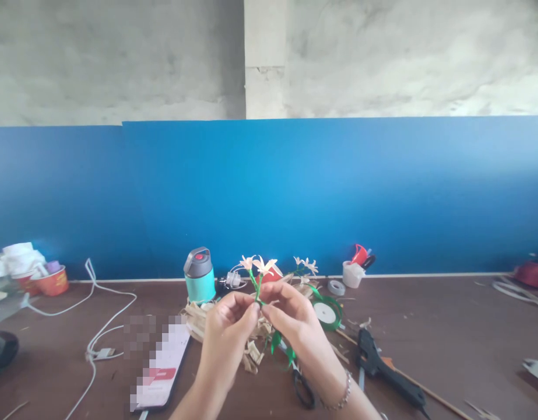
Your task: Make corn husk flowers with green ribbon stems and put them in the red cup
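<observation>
Two pale pink artificial flowers (265,266) on green-wrapped stems stand upright between my hands. My left hand (231,321) pinches the stems low down between thumb and finger. From the other side, my right hand (290,312) closes thumb and fingers at the same spot, where a bit of green shows; the fingertips hide exactly what each one grips. Green ribbon (276,341) hangs below my right hand. Behind that hand lies a spool of green ribbon (326,313) with a white centre. Scissors (302,388) with dark handles rest under my right wrist.
A phone (164,373) lies at left, near white cables (94,344). Behind stand a turquoise flask (199,286) and a white cup (352,274) with tools. Dry husk strips (199,318) litter the middle. At right lies a black glue gun (384,370). A blue partition (295,192) closes the back.
</observation>
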{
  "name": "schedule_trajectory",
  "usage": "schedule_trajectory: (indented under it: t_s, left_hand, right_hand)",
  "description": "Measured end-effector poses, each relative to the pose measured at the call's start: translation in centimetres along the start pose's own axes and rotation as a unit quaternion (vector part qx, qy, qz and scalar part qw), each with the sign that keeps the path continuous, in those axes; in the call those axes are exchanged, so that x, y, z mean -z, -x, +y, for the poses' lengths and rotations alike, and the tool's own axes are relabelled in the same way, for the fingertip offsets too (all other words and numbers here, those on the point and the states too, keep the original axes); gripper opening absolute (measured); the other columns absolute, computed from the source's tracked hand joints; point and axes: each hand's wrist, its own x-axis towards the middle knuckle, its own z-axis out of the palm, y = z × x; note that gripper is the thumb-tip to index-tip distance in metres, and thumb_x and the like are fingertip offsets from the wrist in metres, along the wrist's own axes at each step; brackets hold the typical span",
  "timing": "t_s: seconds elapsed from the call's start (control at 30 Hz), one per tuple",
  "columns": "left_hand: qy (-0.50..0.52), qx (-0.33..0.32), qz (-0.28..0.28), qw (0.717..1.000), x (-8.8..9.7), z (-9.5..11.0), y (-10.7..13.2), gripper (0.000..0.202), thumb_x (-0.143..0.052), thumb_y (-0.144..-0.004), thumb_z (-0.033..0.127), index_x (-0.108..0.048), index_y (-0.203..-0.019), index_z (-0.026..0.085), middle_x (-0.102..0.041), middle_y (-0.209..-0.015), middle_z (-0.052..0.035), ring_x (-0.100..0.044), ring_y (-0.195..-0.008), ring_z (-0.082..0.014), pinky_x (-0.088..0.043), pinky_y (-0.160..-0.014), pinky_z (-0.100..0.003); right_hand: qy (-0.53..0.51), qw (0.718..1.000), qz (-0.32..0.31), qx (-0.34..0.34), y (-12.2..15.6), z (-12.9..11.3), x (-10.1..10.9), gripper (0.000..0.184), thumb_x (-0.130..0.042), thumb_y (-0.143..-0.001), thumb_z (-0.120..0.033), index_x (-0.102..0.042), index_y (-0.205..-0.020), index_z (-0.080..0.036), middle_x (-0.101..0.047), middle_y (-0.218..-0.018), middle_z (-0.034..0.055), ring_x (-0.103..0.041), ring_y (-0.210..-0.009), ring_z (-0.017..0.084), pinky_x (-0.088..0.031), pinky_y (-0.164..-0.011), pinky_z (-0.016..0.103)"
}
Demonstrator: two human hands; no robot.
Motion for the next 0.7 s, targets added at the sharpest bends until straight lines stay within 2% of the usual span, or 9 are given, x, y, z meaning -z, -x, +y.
schedule_trajectory:
  t_s: [0.07, 0.17, 0.33, 0.5, 0.63, 0.7]
  left_hand:
    - [0.028, 0.020, -0.009, 0.999, 0.1, 0.0, -0.1, 0.016, -0.068, -0.065, 0.027, -0.058, -0.065, 0.015, -0.043, -0.045, 0.0083, -0.027, -0.038, -0.0019, -0.020, -0.037, -0.014]
    - [0.067, 0.046, -0.034, 0.996, 0.3, -0.1, -0.3, 0.018, -0.068, -0.066, 0.028, -0.057, -0.065, 0.015, -0.039, -0.044, 0.0093, -0.023, -0.038, -0.0014, -0.016, -0.036, -0.014]
    - [0.124, 0.087, -0.087, 0.985, 0.7, -0.1, -0.4, 0.019, -0.068, -0.068, 0.027, -0.053, -0.062, 0.016, -0.031, -0.040, 0.0113, -0.016, -0.038, -0.0016, -0.011, -0.036, -0.014]
    - [0.161, 0.110, -0.110, 0.975, 0.9, -0.2, -0.5, 0.022, -0.071, -0.066, 0.027, -0.052, -0.061, 0.016, -0.031, -0.040, 0.0111, -0.014, -0.038, -0.0017, -0.008, -0.035, -0.014]
    - [0.156, 0.125, -0.136, 0.970, 1.0, -0.2, -0.6, 0.023, -0.071, -0.067, 0.028, -0.053, -0.061, 0.016, -0.033, -0.041, 0.0106, -0.014, -0.039, -0.0019, -0.009, -0.035, -0.014]
    - [0.131, 0.119, -0.137, 0.975, 1.1, -0.1, -0.8, 0.023, -0.070, -0.068, 0.030, -0.053, -0.062, 0.016, -0.035, -0.040, 0.0100, -0.016, -0.039, -0.0022, -0.011, -0.036, -0.015]
  right_hand:
    - [0.038, 0.999, 0.004, 0.011, -0.1, 0.1, 0.1, 0.010, -0.064, -0.074, -0.025, -0.064, -0.080, -0.017, -0.063, -0.077, 0.0020, -0.052, -0.066, 0.013, -0.040, -0.060, 0.025]
    - [0.071, 0.997, 0.013, 0.010, -0.1, -0.1, 0.3, 0.013, -0.064, -0.074, -0.028, -0.064, -0.076, -0.016, -0.061, -0.068, 0.0014, -0.048, -0.059, 0.012, -0.036, -0.054, 0.024]
    - [0.004, 0.997, -0.015, -0.072, -0.1, -0.9, 0.6, 0.022, -0.073, -0.065, -0.035, -0.065, -0.069, -0.015, -0.054, -0.056, -0.0027, -0.036, -0.047, 0.007, -0.025, -0.045, 0.022]
    - [-0.108, 0.985, -0.048, -0.126, -0.3, -0.9, 1.0, 0.024, -0.080, -0.058, -0.033, -0.066, -0.064, -0.015, -0.060, -0.062, 0.0002, -0.046, -0.056, 0.010, -0.032, -0.053, 0.022]
    - [-0.114, 0.984, -0.064, -0.122, -0.5, -0.6, 1.2, 0.025, -0.081, -0.057, -0.033, -0.066, -0.066, -0.014, -0.062, -0.064, 0.0013, -0.050, -0.061, 0.011, -0.035, -0.057, 0.023]
    - [-0.094, 0.984, -0.082, -0.127, -0.8, -0.4, 1.3, 0.025, -0.076, -0.063, -0.036, -0.066, -0.071, -0.015, -0.063, -0.066, 0.0018, -0.052, -0.062, 0.012, -0.037, -0.059, 0.024]
